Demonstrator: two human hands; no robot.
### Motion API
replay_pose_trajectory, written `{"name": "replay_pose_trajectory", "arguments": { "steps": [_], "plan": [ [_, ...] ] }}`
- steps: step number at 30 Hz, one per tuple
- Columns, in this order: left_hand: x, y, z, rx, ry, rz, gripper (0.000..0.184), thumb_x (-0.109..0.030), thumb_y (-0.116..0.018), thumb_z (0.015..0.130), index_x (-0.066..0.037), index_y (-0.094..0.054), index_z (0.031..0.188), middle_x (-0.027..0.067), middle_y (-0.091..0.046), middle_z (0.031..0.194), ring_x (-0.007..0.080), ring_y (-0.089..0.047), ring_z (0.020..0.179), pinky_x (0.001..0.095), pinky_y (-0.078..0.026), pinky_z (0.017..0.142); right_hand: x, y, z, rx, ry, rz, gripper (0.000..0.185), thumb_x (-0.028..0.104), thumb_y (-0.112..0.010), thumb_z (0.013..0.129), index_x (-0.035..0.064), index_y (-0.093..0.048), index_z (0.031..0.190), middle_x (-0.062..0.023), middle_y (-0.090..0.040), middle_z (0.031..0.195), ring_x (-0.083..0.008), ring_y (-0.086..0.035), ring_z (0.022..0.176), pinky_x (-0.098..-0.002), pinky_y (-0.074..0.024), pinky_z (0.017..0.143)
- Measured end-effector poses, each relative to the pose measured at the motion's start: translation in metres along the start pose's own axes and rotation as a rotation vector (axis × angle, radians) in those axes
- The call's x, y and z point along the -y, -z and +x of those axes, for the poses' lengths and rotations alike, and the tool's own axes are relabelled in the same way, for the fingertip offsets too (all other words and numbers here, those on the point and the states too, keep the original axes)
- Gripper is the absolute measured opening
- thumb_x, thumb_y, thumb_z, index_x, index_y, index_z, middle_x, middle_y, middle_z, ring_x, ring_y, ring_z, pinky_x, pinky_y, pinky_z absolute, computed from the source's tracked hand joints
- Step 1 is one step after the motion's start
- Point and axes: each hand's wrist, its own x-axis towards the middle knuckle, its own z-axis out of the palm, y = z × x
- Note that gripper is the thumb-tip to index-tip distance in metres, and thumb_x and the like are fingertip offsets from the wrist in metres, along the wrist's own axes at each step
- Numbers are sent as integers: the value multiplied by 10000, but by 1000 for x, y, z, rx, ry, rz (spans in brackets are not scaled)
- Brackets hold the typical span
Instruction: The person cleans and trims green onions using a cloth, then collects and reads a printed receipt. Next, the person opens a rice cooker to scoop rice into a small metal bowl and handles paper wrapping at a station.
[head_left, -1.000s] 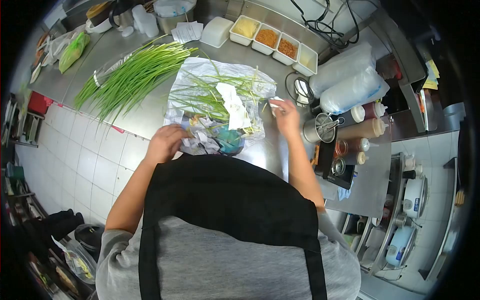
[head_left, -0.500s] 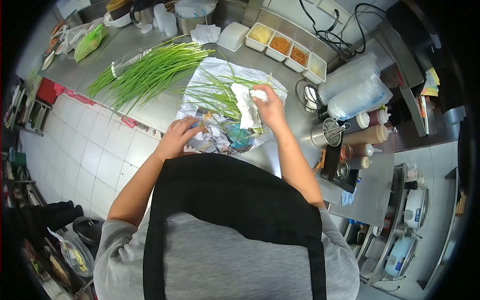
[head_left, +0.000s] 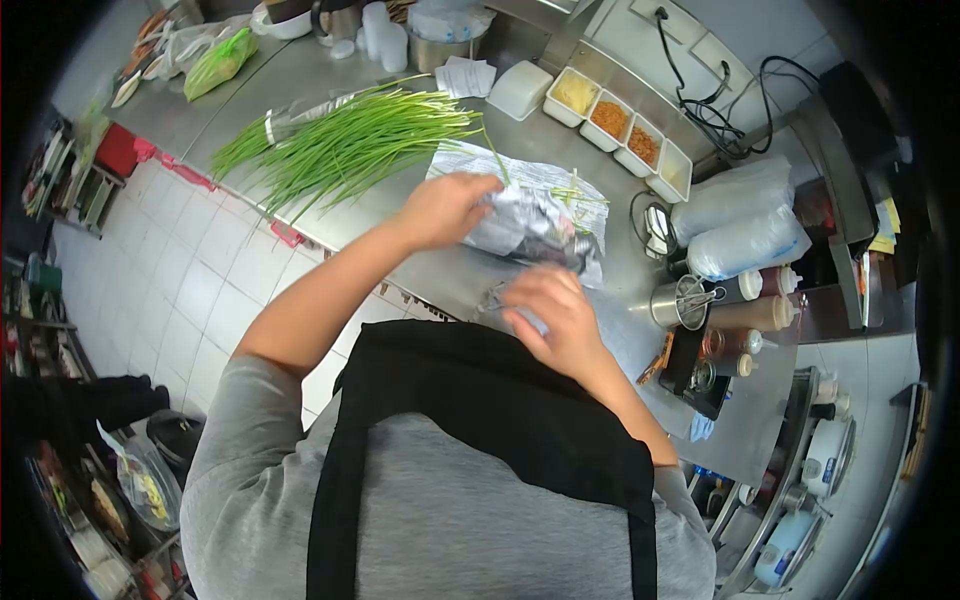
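My left hand (head_left: 450, 210) is closed on the edge of a sheet of newspaper (head_left: 525, 222), which is folded over with its printed side partly blurred. A few green stalk ends (head_left: 568, 195) stick out past the fold at the upper right. My right hand (head_left: 555, 315) is blurred by motion just below the newspaper, thumb apart from the fingers, with no held object visible. Beside and under its fingers lies a greyish crumpled piece (head_left: 495, 305) that I cannot make out clearly. A large bunch of long green stalks (head_left: 350, 145) lies to the left of the newspaper.
Four-sided white tubs, several in a row, hold shredded food (head_left: 610, 120) at the back. Clear plastic bags (head_left: 745, 225), a metal pot with utensils (head_left: 680, 300) and sauce bottles (head_left: 755, 315) stand at the right. A green bag (head_left: 220, 65) lies far left on the steel counter (head_left: 400, 270).
The newspaper has been folded over the loose stalks. My left hand has moved up and right onto it. My right hand has come down toward me, and the white paper it held is out of sight.
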Motion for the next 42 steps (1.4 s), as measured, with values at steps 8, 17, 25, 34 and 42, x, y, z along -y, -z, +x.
{"name": "replay_pose_trajectory", "arguments": {
  "steps": [8, 17, 25, 34, 42],
  "plan": [
    [63, -44, 91, 57, -62, 354, 366, -193, -582, 777, -112, -565, 1133, 121, -570, 1096, 298, -495, 1065, 457, -396, 893, -113, -57, 27, 126, -455, -544, 706, 518, -627, 723, 256, -408, 1340, -132, -229, 1461, -380, -193, 1339, -658, -192, 988],
    [28, -65, 19, 361, -171, 303, 730, -427, -586, 800, -167, -277, 1408, 163, -251, 1445, 375, -203, 1343, 585, -196, 1035, -121, -24, 35, 288, -548, -359, 547, 357, -667, 744, 147, -510, 1224, -141, -401, 1322, -345, -404, 1196, -520, -365, 923],
    [33, -82, 47, 522, -107, 388, 657, -494, -523, 836, -262, -293, 1407, 154, -197, 1473, 373, -162, 1359, 576, -174, 1052, -11, 232, 69, -396, -274, -411, 142, 184, -565, 847, 55, -612, 884, -144, -606, 807, -347, -579, 757, -408, -482, 682],
    [-14, -28, 51, 147, -153, 197, 588, -305, -677, 752, -151, -475, 1282, 181, -319, 1391, 396, -280, 1291, 521, -249, 1031, -152, 525, 48, -1168, -377, -652, 271, 30, -447, 788, 56, -581, 1023, -114, -655, 911, -251, -628, 897, -322, -469, 813],
    [-85, 36, 32, -58, 6, 254, 476, -142, -684, 713, -84, -561, 1169, 192, -368, 1355, 414, -315, 1262, 475, -268, 1042, -216, 610, 77, -1351, -527, -346, 563, 57, -643, 744, 39, -435, 1267, -136, -624, 989, -225, -590, 921, -312, -454, 817]
  ]
}}
